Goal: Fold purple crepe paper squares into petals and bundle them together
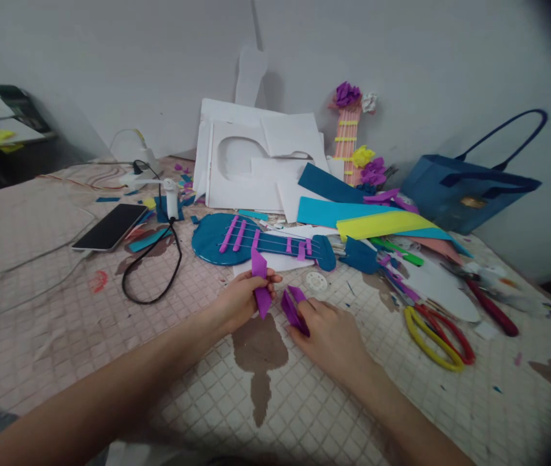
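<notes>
My left hand [249, 292] pinches a strip of purple paper [259, 275] between thumb and fingers, upright over the table. Close by on the right, my right hand [330, 323] grips a folded piece of purple paper [295, 309]. The two pieces are apart. Just beyond my hands lies a blue paper guitar [215, 241] with purple bars and thin strings across it. A white round disc [316, 281] with small holes rests between the guitar and my right hand.
Red-and-yellow-handled scissors [438, 336] and red-handled pliers [493, 309] lie at right, near blue and yellow paper strips [382, 224]. A blue bag [464, 194] stands behind. A phone [110, 226] and black cord loop [152, 301] are at left; white boards [237, 194] lean on the wall.
</notes>
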Demonstrator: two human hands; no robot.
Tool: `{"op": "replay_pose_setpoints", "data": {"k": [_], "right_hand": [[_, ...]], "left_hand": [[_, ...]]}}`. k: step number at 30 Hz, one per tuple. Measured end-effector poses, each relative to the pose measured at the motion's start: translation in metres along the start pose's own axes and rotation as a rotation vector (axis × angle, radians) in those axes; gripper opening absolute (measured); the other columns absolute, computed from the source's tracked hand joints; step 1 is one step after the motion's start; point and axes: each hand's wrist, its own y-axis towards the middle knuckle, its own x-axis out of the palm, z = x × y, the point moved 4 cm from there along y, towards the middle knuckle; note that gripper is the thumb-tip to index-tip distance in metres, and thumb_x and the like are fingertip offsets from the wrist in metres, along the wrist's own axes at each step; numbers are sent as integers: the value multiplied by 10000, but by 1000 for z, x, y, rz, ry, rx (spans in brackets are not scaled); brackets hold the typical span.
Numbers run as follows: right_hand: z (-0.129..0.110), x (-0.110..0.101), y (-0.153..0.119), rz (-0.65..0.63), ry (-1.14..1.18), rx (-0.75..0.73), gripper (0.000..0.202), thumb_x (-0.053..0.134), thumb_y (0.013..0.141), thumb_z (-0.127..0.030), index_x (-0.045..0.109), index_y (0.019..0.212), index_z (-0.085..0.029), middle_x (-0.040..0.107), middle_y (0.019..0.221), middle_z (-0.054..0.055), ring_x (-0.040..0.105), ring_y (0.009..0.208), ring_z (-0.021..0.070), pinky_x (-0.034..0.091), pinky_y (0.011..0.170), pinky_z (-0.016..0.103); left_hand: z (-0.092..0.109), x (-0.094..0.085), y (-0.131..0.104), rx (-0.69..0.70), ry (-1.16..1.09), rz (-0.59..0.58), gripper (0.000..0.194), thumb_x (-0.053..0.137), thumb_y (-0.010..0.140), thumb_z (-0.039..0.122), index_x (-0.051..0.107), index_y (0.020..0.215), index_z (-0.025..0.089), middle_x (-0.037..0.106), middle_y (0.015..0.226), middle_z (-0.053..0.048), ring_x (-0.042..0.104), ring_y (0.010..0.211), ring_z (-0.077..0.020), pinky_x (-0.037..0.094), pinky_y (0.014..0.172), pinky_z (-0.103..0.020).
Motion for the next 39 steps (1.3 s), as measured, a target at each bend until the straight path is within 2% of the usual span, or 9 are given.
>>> {"op": "replay_pose_setpoints", "data": {"k": [4, 7, 13, 18, 21, 27, 33, 36, 39], "right_hand": [[3, 4, -1, 20, 217, 68, 65, 514, 751, -161, 561, 727, -199, 647, 718, 69, 580, 613, 191, 314, 509, 269], [11, 0, 2, 18, 341, 110, 75, 517, 739, -152, 541, 686, -199, 607, 660, 37, 542, 576, 165, 311, 523, 266], [30, -5, 9, -12, 881, 215, 239, 455, 874, -393, 476, 725, -207, 461, 597, -39, 457, 526, 110, 365, 498, 223], [24, 5, 10, -117, 1185, 249, 306, 510, 859, -477, 487, 743, -195, 387, 593, -60, 338, 473, 79, 284, 420, 206], [16, 1, 10, -130, 1215, 203, 312, 518, 862, -470, 496, 728, -189, 392, 605, -54, 352, 514, 84, 299, 456, 212], [11, -9, 9, 0, 959, 170, 206, 556, 839, -358, 495, 722, -200, 458, 622, -38, 438, 575, 115, 351, 525, 240], [57, -16, 12, 84, 1001, 244, 203, 577, 827, -369, 516, 746, -193, 472, 660, -35, 444, 609, 113, 354, 561, 244], [78, -15, 14, -21, 965, 235, 236, 596, 807, -402, 520, 743, -188, 474, 674, -35, 449, 614, 112, 353, 562, 244], [83, -9, 15, -128, 951, 212, 265, 586, 806, -420, 517, 708, -184, 462, 639, -42, 431, 578, 107, 334, 525, 237]], "left_hand": [[0, -1, 0, -14, 17, -2, 146, 537, 726, -27, 584, 720, 111, 663, 844, -90, 614, 674, -114, 535, 690, -251], [0, -2, 0, -13, 41, -11, 120, 563, 707, -4, 585, 708, 114, 661, 840, -83, 578, 612, -91, 505, 611, -226], [-5, 6, -7, -25, 122, -91, 104, 703, 679, 103, 632, 755, 100, 619, 720, -43, 458, 510, -46, 324, 445, -169], [-11, 16, -16, -33, 181, -167, 247, 798, 646, 257, 623, 730, 104, 502, 601, 27, 394, 492, -34, 267, 450, -173], [-11, 14, -15, 6, 213, -152, 285, 795, 649, 309, 588, 688, 117, 469, 562, 44, 376, 477, -37, 242, 448, -181], [-10, 12, -14, 73, 306, -149, 293, 799, 640, 325, 587, 681, 126, 471, 566, 50, 382, 496, -47, 247, 462, -191], [-12, 10, -14, 6, 353, -163, 264, 732, 695, 339, 636, 780, 108, 621, 775, -41, 392, 500, -33, 237, 447, -184], [-16, 7, -12, -65, 374, -174, 224, 719, 694, 304, 642, 766, 106, 651, 819, -74, 411, 496, -33, 248, 439, -178], [-19, 6, -12, -119, 386, -191, 212, 731, 674, 290, 646, 753, 112, 666, 818, -81, 414, 490, -34, 249, 430, -170]]}}
